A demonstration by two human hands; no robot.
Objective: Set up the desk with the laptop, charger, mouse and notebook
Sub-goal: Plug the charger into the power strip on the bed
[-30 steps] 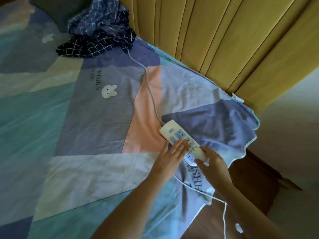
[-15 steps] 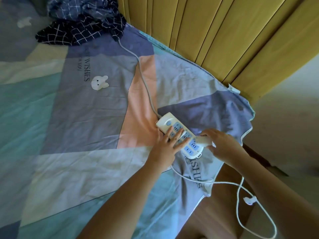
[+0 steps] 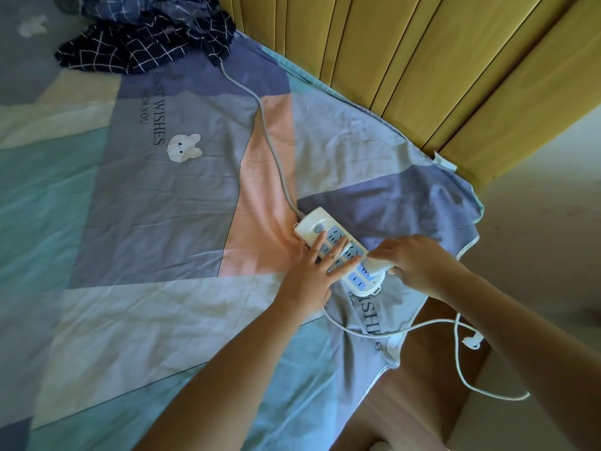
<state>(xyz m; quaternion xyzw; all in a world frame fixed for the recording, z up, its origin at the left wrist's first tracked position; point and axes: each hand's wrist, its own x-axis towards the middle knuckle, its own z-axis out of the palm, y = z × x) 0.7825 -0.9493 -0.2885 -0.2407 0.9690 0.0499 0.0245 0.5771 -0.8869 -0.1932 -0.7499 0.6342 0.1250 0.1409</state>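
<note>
While held, charger plug (image 3: 377,266) at power strip (image 3: 338,252)

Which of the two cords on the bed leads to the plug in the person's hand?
The thin white cord, trailing off the bed's edge toward the right hand. The thicker grey cord instead joins the power strip at its far end.

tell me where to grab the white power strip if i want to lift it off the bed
Grip the power strip across its narrow width at the bare cord end, coming from above. It lies flat on the bedsheet, long and slim, so the fingers can span its two long edges. The left hand and the plug in the right hand cover the rest.
</note>
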